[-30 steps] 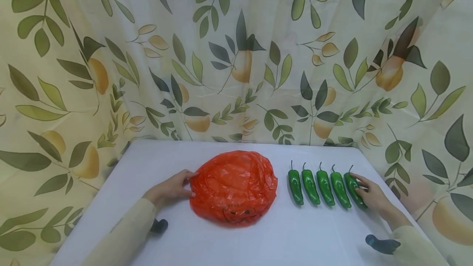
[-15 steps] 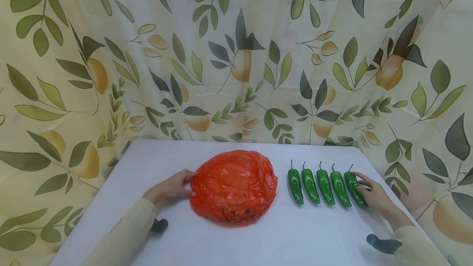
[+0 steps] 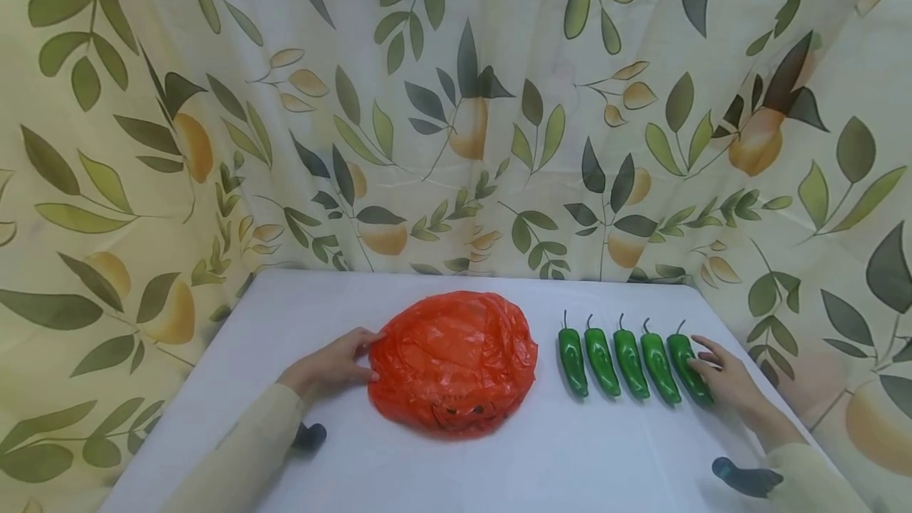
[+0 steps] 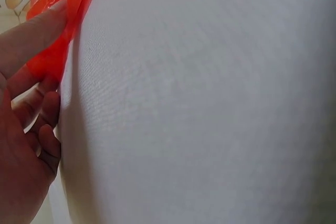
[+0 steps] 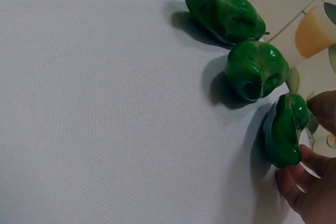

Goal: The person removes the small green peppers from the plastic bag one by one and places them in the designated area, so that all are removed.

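In the head view, a puffed red plastic bag (image 3: pixel 456 362) with dark face-like markings lies left of the table's middle. My left hand (image 3: pixel 333 362) grips its left edge; the left wrist view has the thumb (image 4: pixel 39 32) on the red film and the other fingers lower, partly behind it. A row of several glossy green peppers (image 3: pixel 628 364), thin stems pointing away, lies to the right. Beside the rightmost pepper (image 3: pixel 688 370) is my right hand (image 3: pixel 734 386), fingers loosely bent. The right wrist view puts its thumb (image 5: pixel 324 109) at that pepper's edge, contact unclear.
A white-covered table (image 3: pixel 541 465) carries everything. Behind and around it hangs a curtain (image 3: pixel 456 101) printed with leaves and orange fruit. Dark rounded pieces stick out by the left sleeve (image 3: pixel 238 450) and right sleeve (image 3: pixel 808 473).
My right hand has drawn slightly right, off the top of the rightmost pepper. The left hand, the bag and the peppers stay in place.
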Available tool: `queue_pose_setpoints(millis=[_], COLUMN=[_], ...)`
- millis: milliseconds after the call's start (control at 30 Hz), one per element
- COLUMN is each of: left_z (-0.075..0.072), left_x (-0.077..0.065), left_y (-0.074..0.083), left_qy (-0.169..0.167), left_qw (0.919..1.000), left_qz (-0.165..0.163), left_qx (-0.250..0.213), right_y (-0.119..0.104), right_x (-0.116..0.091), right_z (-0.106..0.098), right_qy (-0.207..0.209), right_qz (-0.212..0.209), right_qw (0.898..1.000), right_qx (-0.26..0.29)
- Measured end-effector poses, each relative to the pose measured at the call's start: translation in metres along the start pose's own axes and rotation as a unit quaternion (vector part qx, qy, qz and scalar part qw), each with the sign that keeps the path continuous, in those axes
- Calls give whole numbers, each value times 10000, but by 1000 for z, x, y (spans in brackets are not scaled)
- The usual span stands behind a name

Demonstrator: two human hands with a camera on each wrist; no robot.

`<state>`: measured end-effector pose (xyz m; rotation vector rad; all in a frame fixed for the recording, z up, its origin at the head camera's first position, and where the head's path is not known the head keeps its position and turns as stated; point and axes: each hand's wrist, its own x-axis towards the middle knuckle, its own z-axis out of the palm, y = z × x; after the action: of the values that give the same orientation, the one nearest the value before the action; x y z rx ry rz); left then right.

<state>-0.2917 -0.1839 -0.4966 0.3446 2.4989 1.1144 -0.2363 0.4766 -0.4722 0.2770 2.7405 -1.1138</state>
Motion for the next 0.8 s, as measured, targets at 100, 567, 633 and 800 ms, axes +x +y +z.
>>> queue_pose_setpoints(millis=[100, 567, 633, 800], left_z=[1, -1, -1, 1], left_x=[-1, -3, -2, -2], left_y=[1, 5, 4, 3], left_qy=[6, 47, 50, 49], left_qw=[10000, 9989, 9990, 9992], left_qz=[-15, -328, -293, -280], left_qx=[-7, -346, -319, -292], right_y=[0, -6, -9, -13], right_x=[-2, -10, -12, -17], right_z=[0, -7, -8, -5], right_qy=[44, 188, 231, 320], right_qz=[-2, -96, -142, -242], right_qw=[10000, 9996, 9993, 9987], right_qx=[47, -199, -243, -324])
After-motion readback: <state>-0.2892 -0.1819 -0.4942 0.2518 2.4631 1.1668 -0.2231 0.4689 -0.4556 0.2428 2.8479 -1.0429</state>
